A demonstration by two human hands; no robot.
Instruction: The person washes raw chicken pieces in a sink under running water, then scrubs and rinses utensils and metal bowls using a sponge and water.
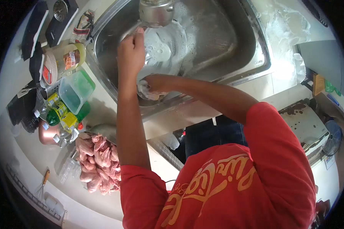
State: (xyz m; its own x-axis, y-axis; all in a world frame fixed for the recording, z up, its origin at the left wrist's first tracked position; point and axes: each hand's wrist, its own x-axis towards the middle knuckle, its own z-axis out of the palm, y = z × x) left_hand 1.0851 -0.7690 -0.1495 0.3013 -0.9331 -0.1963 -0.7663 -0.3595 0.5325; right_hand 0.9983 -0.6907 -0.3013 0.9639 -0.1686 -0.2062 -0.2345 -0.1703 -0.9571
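My left hand (132,51) is closed in a fist over the left part of the steel sink (218,74), its thumb close to a shiny metal vessel (156,14) at the top edge. What its fingers grip is hidden. Below it, my right hand (158,84) is bent round a whitish, sudsy scrubber (143,90) near the sink's front left edge. A round, pale, soapy item (170,47) lies in the basin beside both hands, with foam and water over it.
Raw chicken pieces (99,164) are heaped at the lower left. Plastic tubs (76,91), a lidded jar (63,61) and several bottles (59,112) stand left of the sink. A whisk (43,185) lies farther down. Foam (284,28) covers the right counter.
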